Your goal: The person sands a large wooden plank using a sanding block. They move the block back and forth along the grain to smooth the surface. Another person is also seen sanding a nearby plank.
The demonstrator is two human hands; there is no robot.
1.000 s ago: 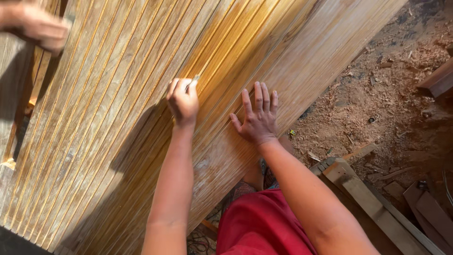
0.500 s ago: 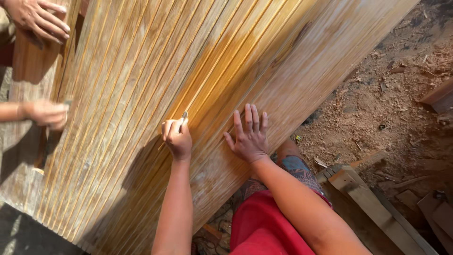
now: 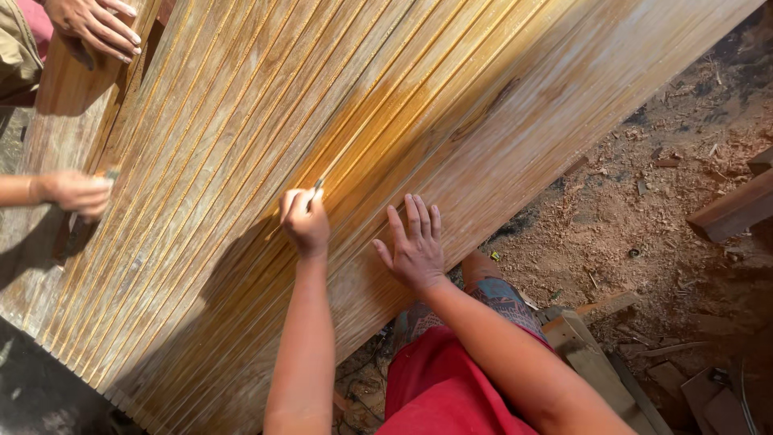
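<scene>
A large grooved wooden panel (image 3: 483, 105) with golden-brown finish lies slanted across the view. My left hand (image 3: 306, 221) is closed on a small thin tool (image 3: 318, 185) whose tip rests in one of the grooves. My right hand (image 3: 415, 242) lies flat on the panel beside it, fingers spread, holding nothing. My red garment (image 3: 439, 383) shows below.
Another person's hand (image 3: 93, 24) rests on the panel's top left; a second hand (image 3: 76, 193) of theirs holds a small tool at the left edge. Sawdust-covered dirt ground (image 3: 644, 209) lies to the right, with wood offcuts (image 3: 596, 362) and a beam (image 3: 737, 209).
Both my hands sit lower in the view than a second ago, the left still gripping the tool. The other person's lower hand has come into view at the left.
</scene>
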